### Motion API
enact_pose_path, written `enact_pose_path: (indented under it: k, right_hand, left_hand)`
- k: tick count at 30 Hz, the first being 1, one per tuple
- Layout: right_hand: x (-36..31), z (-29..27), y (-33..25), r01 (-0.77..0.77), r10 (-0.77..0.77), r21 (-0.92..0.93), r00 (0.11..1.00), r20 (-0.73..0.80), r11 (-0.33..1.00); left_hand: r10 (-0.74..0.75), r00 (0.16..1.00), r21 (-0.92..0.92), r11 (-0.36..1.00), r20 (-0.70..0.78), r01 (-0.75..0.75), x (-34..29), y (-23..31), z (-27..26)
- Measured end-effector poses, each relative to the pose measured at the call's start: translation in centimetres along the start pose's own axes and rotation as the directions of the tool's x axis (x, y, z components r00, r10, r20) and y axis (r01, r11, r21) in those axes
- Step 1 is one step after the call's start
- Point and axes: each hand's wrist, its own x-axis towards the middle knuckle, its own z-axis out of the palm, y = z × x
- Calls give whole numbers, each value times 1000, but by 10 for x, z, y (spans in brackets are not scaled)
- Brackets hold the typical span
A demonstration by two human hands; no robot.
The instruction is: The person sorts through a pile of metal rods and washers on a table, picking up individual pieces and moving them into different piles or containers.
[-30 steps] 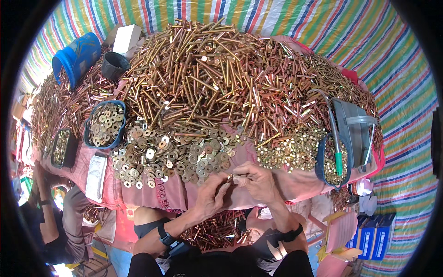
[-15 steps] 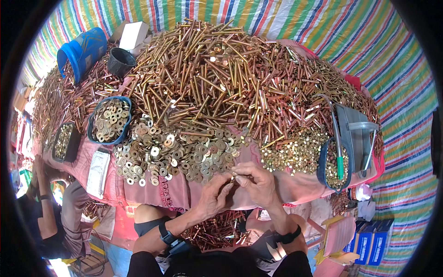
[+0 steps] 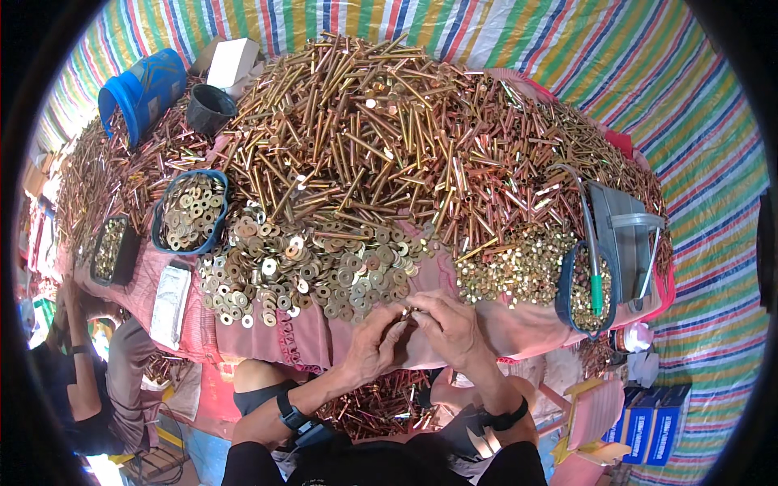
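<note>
My left hand [image 3: 374,342] and my right hand [image 3: 450,330] meet over the table's near edge, fingertips together. Both are closed in a pinch around a small shiny metal piece [image 3: 406,313]; the fingers hide most of it, and I cannot tell its kind. Just beyond my left hand spreads a heap of flat round washers [image 3: 356,279]. Small brass-coloured nuts [image 3: 510,263] lie in a pile beyond my right hand. Behind both rises a large mound of long yellowish bolts [image 3: 348,146].
A blue tub of washers [image 3: 193,212] and a dark tray of nuts [image 3: 110,251] stand left. At right are a tub of nuts [image 3: 589,292] with a green-handled tool [image 3: 596,293] and a grey bin [image 3: 616,219]. A blue bucket [image 3: 154,91] lies tipped far left; another person [image 3: 81,389] sits nearby.
My right hand's fingers have curled further over the fingertips of my left, covering more of the small piece. My left hand stays nearly where it was.
</note>
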Motion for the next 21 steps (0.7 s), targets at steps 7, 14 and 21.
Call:
enact_pose_path:
  k: [7,14,21]
  right_hand:
    - [1,2,-1,81,-82,-7,995,-54,997]
    - [4,-3,0,43,-43,29,999,-2,999]
    - [8,-6,1,19,-22,89,999,34,996]
  left_hand:
    - [46,999,22,999,-5,-46,-1,-4,1]
    - [65,998,38,997,-14,-64,-3,-7,2]
    - [75,997,44,996,-6,-74,-2,-5,1]
